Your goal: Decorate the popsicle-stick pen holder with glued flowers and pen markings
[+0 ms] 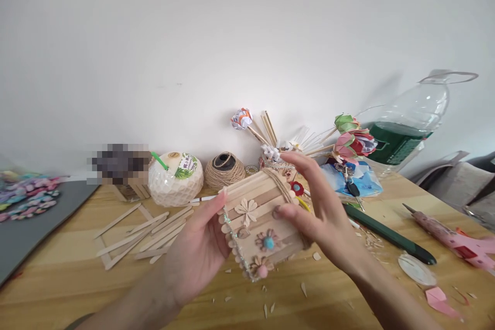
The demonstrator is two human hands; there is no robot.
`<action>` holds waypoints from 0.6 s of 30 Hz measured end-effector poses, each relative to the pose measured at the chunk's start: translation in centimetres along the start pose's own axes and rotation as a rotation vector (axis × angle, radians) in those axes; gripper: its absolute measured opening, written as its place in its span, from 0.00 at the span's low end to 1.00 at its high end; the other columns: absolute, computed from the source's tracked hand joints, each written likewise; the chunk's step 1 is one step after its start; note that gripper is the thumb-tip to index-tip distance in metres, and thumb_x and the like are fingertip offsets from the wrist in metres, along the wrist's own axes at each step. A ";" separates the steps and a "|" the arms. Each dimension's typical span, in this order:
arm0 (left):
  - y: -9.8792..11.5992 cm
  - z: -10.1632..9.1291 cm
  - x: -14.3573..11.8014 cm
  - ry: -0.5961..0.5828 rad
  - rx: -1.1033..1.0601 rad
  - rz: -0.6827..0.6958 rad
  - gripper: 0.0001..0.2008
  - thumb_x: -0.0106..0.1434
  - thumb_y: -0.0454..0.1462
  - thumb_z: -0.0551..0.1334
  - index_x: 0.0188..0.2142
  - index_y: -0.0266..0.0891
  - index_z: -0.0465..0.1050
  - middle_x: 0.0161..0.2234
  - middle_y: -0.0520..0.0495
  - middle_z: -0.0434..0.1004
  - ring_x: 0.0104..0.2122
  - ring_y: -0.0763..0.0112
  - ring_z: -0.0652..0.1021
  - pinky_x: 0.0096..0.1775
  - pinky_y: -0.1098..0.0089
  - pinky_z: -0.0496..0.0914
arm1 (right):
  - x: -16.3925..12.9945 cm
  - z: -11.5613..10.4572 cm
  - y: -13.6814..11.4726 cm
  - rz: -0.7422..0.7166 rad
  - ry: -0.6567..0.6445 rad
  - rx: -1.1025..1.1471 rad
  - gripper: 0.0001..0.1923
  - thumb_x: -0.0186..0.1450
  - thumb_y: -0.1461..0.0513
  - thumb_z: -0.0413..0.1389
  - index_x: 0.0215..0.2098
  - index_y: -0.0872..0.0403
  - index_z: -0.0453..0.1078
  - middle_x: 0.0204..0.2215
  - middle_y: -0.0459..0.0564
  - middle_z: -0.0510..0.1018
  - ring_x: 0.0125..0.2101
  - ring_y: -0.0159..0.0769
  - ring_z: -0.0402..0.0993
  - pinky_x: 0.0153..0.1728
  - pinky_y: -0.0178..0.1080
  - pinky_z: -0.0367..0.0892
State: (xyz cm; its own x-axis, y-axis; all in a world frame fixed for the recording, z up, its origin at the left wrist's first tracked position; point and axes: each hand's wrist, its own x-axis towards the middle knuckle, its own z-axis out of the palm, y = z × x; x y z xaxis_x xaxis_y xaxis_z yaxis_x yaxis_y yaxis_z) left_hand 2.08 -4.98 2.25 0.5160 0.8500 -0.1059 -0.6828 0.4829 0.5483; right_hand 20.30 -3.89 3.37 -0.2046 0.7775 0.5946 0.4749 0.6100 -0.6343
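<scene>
Between my two hands is a round holder made of popsicle sticks [247, 185], tipped on its side above the table. Wooden petal flowers, a blue bead and a pink bead decorate its side; a glittery trim runs along the left end and twine wraps the right end. My left hand [197, 252] grips it at the left, thumb on the top edge. My right hand [320, 211] spans the right end, thumb on the side and fingers reaching over the far side. A white curled paper piece [270, 152] shows by the right fingertips; whether they touch it I cannot tell.
Loose popsicle sticks [150, 234] lie left. Behind stand a white coconut [176, 185] with a green straw, a twine ball [224, 171] and paper flowers [351, 139]. At right are a large bottle [410, 124], a dark green cutter [390, 234] and a pink glue gun [448, 237].
</scene>
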 end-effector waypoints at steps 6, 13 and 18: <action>0.4 0.0 -0.1 0.011 0.118 -0.028 0.16 0.66 0.42 0.51 0.48 0.35 0.69 0.35 0.42 0.78 0.29 0.66 0.78 0.25 0.70 0.74 | 0.3 0.6 -1.8 0.051 -0.147 0.058 0.25 0.55 0.61 0.56 0.51 0.51 0.60 0.52 0.54 0.64 0.50 0.43 0.65 0.44 0.43 0.68; 0.5 0.6 -0.3 0.067 0.312 0.052 0.13 0.49 0.29 0.63 0.37 0.36 0.73 0.33 0.45 0.76 0.25 0.72 0.73 0.19 0.76 0.68 | 0.7 0.9 -1.7 0.204 -0.183 0.161 0.22 0.53 0.61 0.55 0.46 0.54 0.62 0.43 0.54 0.71 0.37 0.40 0.73 0.28 0.37 0.73; 0.4 0.7 -0.2 0.137 0.373 0.038 0.12 0.49 0.30 0.61 0.36 0.36 0.72 0.31 0.46 0.75 0.22 0.73 0.71 0.17 0.75 0.68 | 0.7 1.2 -2.0 0.189 -0.167 0.070 0.19 0.51 0.61 0.56 0.42 0.54 0.64 0.43 0.54 0.71 0.38 0.41 0.72 0.30 0.38 0.72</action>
State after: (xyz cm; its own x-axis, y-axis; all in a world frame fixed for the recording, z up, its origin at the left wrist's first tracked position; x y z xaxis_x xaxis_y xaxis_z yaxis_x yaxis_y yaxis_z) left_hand 2.05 -5.14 3.02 0.4032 0.8982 -0.1752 -0.4526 0.3621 0.8149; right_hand 18.23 -4.35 4.48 -0.2594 0.8896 0.3759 0.4587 0.4560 -0.7627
